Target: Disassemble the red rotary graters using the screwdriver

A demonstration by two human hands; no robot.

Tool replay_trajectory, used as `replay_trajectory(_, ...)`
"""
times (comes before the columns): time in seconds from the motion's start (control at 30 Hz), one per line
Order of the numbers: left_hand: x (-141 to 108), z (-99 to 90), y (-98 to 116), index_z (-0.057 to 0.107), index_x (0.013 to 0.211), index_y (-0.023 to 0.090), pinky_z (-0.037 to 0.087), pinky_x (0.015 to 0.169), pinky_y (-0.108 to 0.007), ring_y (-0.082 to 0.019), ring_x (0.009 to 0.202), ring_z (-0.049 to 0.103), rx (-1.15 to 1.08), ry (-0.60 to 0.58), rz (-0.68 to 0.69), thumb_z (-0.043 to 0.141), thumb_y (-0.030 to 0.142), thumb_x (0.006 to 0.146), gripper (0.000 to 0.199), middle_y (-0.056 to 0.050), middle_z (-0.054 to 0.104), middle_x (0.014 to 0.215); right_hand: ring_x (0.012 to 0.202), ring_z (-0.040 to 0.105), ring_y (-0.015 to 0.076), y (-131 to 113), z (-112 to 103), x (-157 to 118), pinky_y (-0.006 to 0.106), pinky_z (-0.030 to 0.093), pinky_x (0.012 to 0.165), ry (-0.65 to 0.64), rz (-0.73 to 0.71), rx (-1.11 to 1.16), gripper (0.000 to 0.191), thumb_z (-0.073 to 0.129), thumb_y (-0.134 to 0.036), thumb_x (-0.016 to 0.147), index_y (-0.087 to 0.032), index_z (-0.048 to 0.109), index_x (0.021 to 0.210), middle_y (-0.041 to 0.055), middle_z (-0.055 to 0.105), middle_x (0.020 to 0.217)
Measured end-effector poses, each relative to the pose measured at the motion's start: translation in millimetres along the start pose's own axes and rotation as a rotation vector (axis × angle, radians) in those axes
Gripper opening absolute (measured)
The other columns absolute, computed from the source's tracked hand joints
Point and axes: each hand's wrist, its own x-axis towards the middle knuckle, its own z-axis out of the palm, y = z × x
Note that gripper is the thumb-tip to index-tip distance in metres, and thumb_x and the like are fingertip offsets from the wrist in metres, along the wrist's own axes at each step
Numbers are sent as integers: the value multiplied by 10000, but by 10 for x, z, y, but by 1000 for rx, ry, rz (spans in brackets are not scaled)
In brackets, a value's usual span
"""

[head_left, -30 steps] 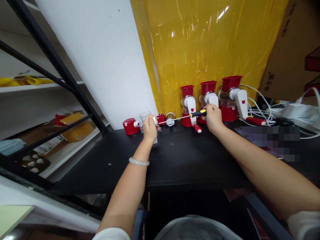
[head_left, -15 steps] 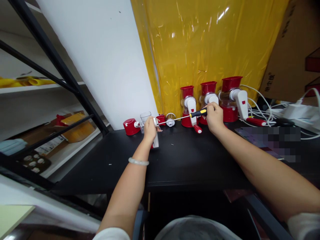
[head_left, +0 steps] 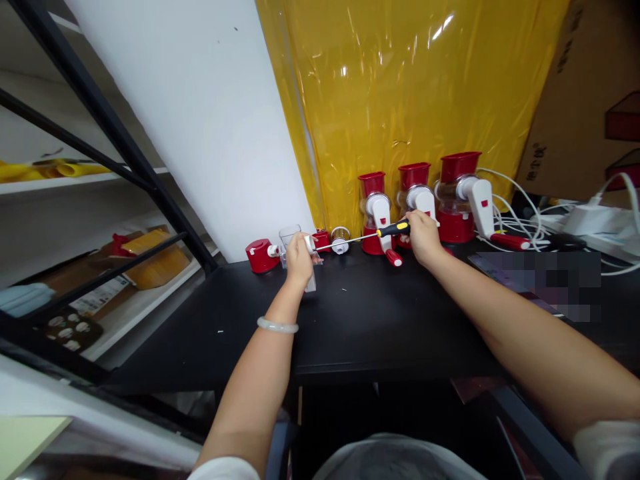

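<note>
So compared with half a second earlier, not a lot had changed. The left hand [head_left: 299,257] and right hand [head_left: 424,237] were in pretty much the same spots, but the white part [head_left: 311,245] in the left one had turned a little: less of its lower end showed under the hand, and the red bit seen there before had dropped out of sight. The whole view had shifted slightly too.

Now the count. One screwdriver [head_left: 393,229], black and yellow handle, held out in front over the back of the black table [head_left: 380,333], shaft running left to the white part. Couldn't tell exactly where its tip ended. The right fingers were wrapped closed around the handle's end, and the left fingers were curled together, pinching the white part near its top.

Three upright red-and-white grinders [head_left: 457,197] stood in a row at the back right, each with one crank. Left of those: one metal drum [head_left: 341,240], one small red piece [head_left: 323,239] just beside it, one clear housing [head_left: 290,232] partly hidden behind the left hand, and one round red base [head_left: 261,257] next to that. Two tiny white scraps [head_left: 344,289] lay on the tabletop. Oh, and one pale bracelet [head_left: 277,325] on the left wrist.
</note>
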Motion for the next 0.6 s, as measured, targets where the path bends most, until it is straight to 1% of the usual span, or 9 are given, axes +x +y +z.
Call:
replay_trajectory(0.07,-16,-36,-11,575,846,210,446,415,-268,-132,398,527,93,0,138,401,594,1009,451,30,538,572,420,451,108,5,-18,12,233,342,410,-28,44,-59,194,538,-251,906,-221,548,715,-51,486,523)
replay_trajectory(0.13,-35,-78,-15,593,891,207,460,472,-282,-140,456,564,221,1,291,384,546,1030,422,8,590,634,416,437,112,1,-37,23,233,339,411,-57,96,-114,212,520,-236,915,-218,545,705,-48,459,482)
replay_trajectory(0.23,-66,-129,6,613,928,197,495,586,-319,-178,605,641,375,32,525,352,473,1038,395,-43,671,750,388,394,114,-28,-62,32,235,320,390,-90,254,-176,241,527,-270,918,-216,526,683,-39,432,430)
replay_trajectory(0.33,-89,-161,42,631,934,190,507,660,-344,-213,708,678,468,58,682,348,434,1025,385,-73,700,792,363,366,101,-58,-81,29,223,288,366,-136,420,-246,262,551,-327,920,-200,536,692,-15,466,422)
replay_trajectory(0.4,-98,-179,58,643,943,188,514,682,-346,-218,732,690,510,38,735,355,436,1012,386,-80,708,803,351,366,92,-57,-85,24,212,270,357,-164,457,-304,274,566,-334,916,-184,547,688,-2,484,423)
replay_trajectory(0.47,-102,-193,66,651,953,187,519,693,-347,-222,744,700,537,1,759,365,450,997,392,-87,716,818,342,371,89,-37,-81,23,210,267,353,-169,454,-349,273,573,-317,906,-175,553,675,6,494,424)
replay_trajectory(0.6,-102,-201,68,649,957,185,515,696,-349,-227,747,699,555,-27,722,357,433,986,384,-89,720,827,334,384,100,20,-63,27,232,279,354,-136,397,-379,279,564,-295,891,-183,551,637,19,506,423)
